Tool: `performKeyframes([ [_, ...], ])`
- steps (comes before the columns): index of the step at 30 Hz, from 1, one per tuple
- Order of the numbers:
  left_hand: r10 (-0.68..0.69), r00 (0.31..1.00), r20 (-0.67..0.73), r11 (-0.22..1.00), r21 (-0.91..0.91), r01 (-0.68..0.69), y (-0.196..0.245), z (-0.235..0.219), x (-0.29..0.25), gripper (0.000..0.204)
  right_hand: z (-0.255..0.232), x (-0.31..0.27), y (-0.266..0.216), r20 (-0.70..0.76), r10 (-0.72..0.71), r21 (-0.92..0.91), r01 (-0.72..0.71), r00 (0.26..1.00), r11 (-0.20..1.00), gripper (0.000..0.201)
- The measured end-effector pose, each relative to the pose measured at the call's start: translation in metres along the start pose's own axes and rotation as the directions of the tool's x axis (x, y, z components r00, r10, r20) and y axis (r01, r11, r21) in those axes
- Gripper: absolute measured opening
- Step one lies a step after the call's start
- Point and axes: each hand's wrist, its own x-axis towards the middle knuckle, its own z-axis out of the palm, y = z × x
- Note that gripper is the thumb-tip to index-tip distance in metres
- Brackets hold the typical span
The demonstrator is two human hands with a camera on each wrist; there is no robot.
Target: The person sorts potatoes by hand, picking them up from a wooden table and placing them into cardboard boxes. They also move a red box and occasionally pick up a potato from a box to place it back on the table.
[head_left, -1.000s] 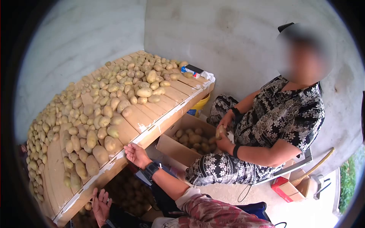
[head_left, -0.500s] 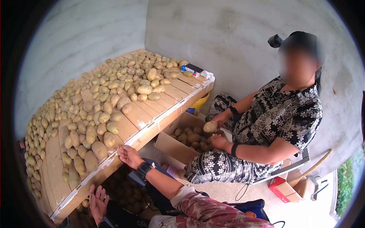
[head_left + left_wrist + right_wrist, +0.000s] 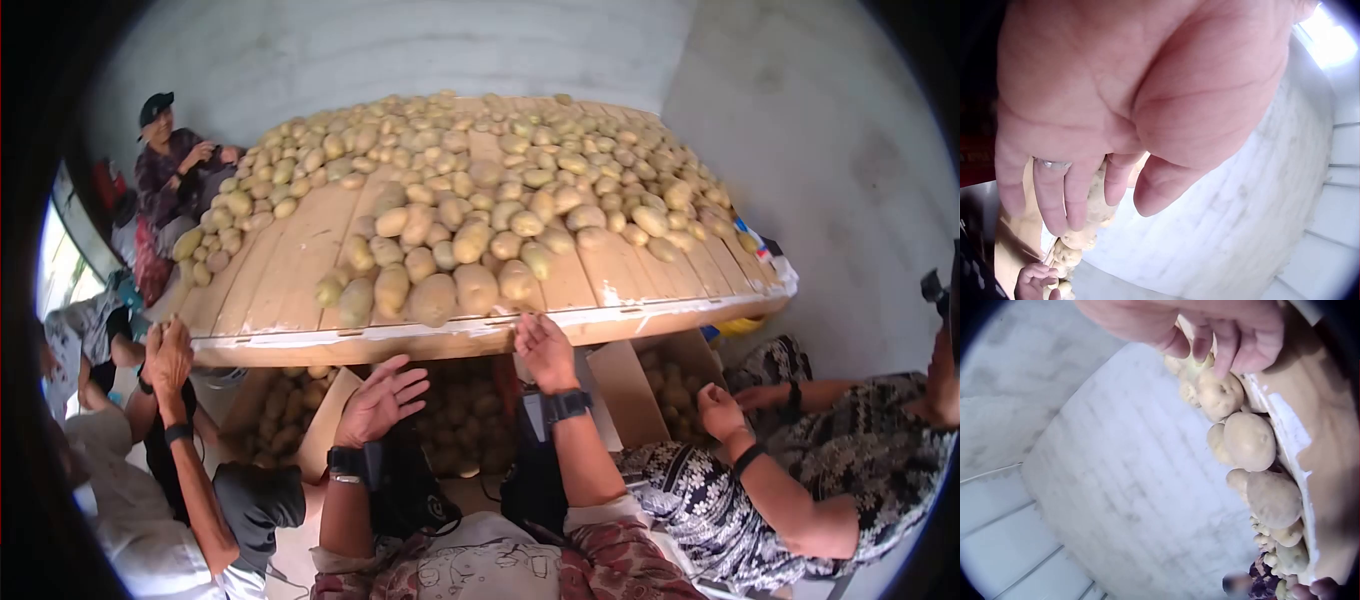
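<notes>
Beside the table, the left hand hovers open.

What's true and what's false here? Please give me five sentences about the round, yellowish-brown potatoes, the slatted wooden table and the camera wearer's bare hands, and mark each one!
1. Many round, yellowish-brown potatoes lie on the slatted wooden table. True.
2. The camera wearer's bare left hand is squeezing a potato. False: the left hand is open and holds nothing.
3. The bare right hand is near the table's front edge. True.
4. The open brown cardboard box to the right of the wearer's legs is empty. False: that box has potatoes in it.
5. A shiny silver-coloured ring is on the left hand. True.
</notes>
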Motion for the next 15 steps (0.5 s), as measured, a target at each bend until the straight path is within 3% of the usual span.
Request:
performKeyframes([
  [5, -0.08, 0.997, -0.015, 0.996, 0.026, 0.081, 0.005, 0.004, 0.005, 0.054, 0.016, -0.012, -0.003, 0.159, -0.005, 0.04, -0.002, 0.987, 0.999, 0.018],
  [9, -0.183, 0.982, -0.051, 0.983, 0.021, 0.184, -0.002, 0.002, 0.021, 0.038, 0.034, -0.011, 0.008, 0.161, -0.048, -0.028, 0.053, 0.986, 0.998, 0.016],
  [11, -0.196, 0.976, -0.096, 0.979, 0.036, 0.2, -0.004, 0.001, 0.029, 0.036, 0.052, -0.015, 0.013, 0.202, -0.162, -0.228, 0.207, 0.966, 0.951, 0.014],
  [13, -0.194, 0.979, -0.058, 0.977, 0.083, 0.199, -0.007, -0.001, 0.028, 0.036, 0.071, -0.018, 0.012, 0.267, -0.135, -0.282, 0.211, 0.954, 0.936, 0.014],
  [15, -0.23, 0.971, -0.068, 0.966, 0.102, 0.236, -0.009, -0.008, 0.03, 0.036, 0.115, -0.005, 0.014, 0.362, -0.118, -0.528, 0.308, 0.925, 0.791, 0.021],
])
